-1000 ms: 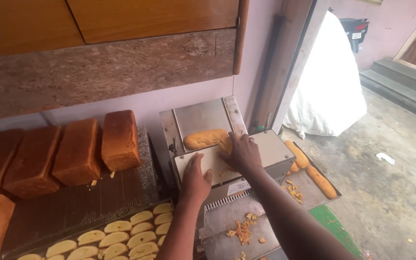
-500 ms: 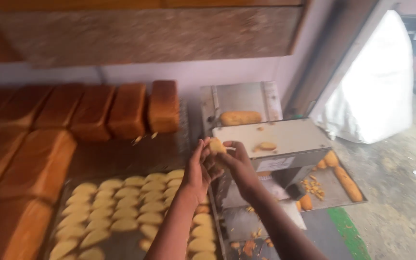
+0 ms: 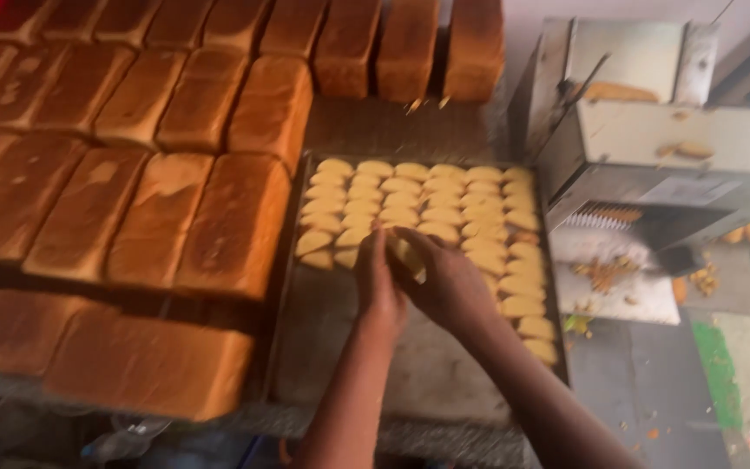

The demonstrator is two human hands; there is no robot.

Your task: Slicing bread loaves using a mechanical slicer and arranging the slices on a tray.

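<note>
While I look down from the head camera, the biggest thing in view is the worktop (image 3: 366,122), almost covered on its left side by rows of brown bread loaves (image 3: 201,221) lying side by side, with more loaves standing along the back wall. To the right stands a grey metal slicing machine (image 3: 653,148), with crumbs and dough scraps on its lower shelf and a couple of pale pieces resting on top. Between loaves and machine lies a dark metal baking tray (image 3: 340,347), its long side running away from me. The far half of the tray is filled with rows of pale yellow dough slices (image 3: 427,195), and a single column continues down its right edge; the near left part is bare metal.

Both hands meet over the middle of the tray, just at the near edge of the filled rows. My left hand (image 3: 379,287) comes in from below, fingers upright and close together, pressed against the piece. My right hand (image 3: 449,287) reaches in from the lower right, its fingers curled narrowly round the same dough piece (image 3: 407,254). That piece sits between the two hands, touching both, held just above the tray. Its long axis seems to run from upper left to lower right, though the fingers hide most of it. Neither hand is clearly nearer; the bare tray lies towards me and to the left.
</note>
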